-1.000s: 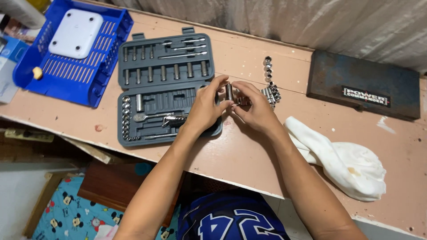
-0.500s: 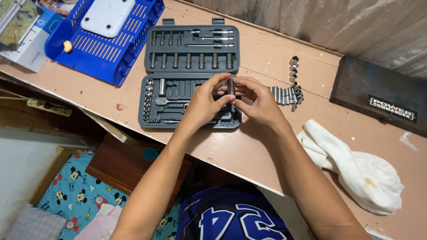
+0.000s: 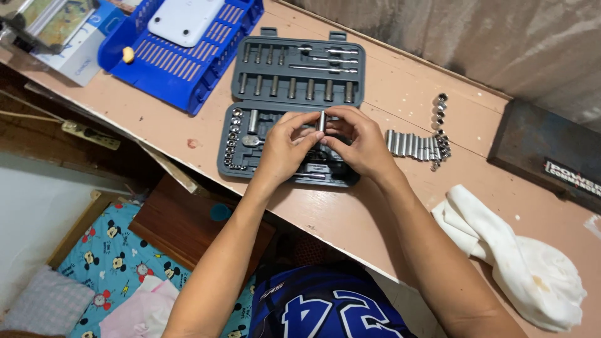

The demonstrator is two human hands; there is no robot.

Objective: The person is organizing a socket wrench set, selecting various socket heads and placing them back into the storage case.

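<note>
Both hands meet above the lower tray of the open dark grey plastic socket-set case (image 3: 294, 75), which lies on the pale pink wooden workbench (image 3: 350, 213). The left hand (image 3: 282, 147) and right hand (image 3: 360, 144) each pinch, between thumb and fingertips, one long chrome-steel deep socket (image 3: 322, 121), held upright between them; the remaining fingers are curled loosely. A row of loose chrome sockets (image 3: 414, 144) lies on the bench just right of the right hand. A crumpled white cloth (image 3: 519, 263) rests further right, and a blue slatted plastic basket (image 3: 181, 50) sits left of the case.
</note>
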